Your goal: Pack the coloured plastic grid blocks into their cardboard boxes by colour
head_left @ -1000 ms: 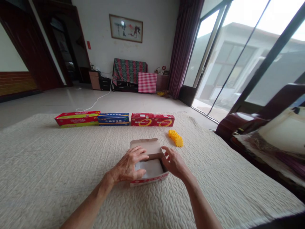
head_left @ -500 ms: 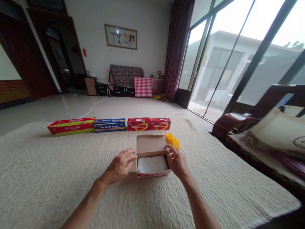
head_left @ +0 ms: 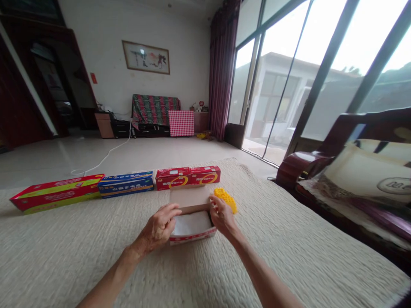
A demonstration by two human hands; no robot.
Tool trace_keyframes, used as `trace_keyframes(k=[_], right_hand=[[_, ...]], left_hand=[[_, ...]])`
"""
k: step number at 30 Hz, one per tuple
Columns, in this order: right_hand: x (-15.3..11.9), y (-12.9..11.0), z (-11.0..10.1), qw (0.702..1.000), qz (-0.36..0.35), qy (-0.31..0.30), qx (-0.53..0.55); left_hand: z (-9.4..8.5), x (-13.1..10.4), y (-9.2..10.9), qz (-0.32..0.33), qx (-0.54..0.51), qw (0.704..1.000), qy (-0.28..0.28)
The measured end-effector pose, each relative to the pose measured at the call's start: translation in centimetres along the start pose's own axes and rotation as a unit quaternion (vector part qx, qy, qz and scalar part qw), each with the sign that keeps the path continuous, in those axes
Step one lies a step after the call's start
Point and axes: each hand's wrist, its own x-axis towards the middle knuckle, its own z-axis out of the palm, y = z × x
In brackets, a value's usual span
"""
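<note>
Your left hand (head_left: 159,226) is at the left side of the open box (head_left: 194,236), fingers bent and reaching over its edge; you cannot tell from here whether they grip the cardboard. Your right hand (head_left: 222,215) is at the opposite side, fingers curled at the rim near the base of the lid (head_left: 189,198), and whether they pinch it is also unclear. Between your hands, the box sits upright on the quilted cover (head_left: 128,269), with the lid tilted up at its far side and a white packet (head_left: 193,223) lying inside. Just beyond your right hand lies the yellow bumpy piece (head_left: 229,200). Farther out, a row of closed boxes runs across the cover: from your left, the red-and-green box (head_left: 61,193), the blue box (head_left: 126,185), then two red boxes (head_left: 172,177) side by side, just behind the lid.
</note>
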Motion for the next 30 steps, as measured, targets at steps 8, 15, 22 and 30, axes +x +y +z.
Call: trace_keyframes(k=[8, 15, 22, 30], right_hand=[[2.2, 1.1, 1.1, 0.996, 0.024, -0.055, 0.068], [2.5, 1.2, 0.9, 0.991, 0.031, -0.066, 0.114], [2.4, 0.7, 0.8, 0.986, 0.066, -0.080, 0.132], [3.9, 3.9, -3.5, 0.999, 0.043, 0.004, -0.007]], left_hand=[[2.0, 0.9, -4.1, -0.015, -0.070, 0.997, 0.028], [3.3, -0.2, -5.1, -0.006, -0.078, 0.997, 0.017], [1.2, 0.4, -5.4, 0.051, -0.064, 0.995, -0.053], [2.0, 0.3, -4.6, 0.020, -0.095, 0.995, -0.021]])
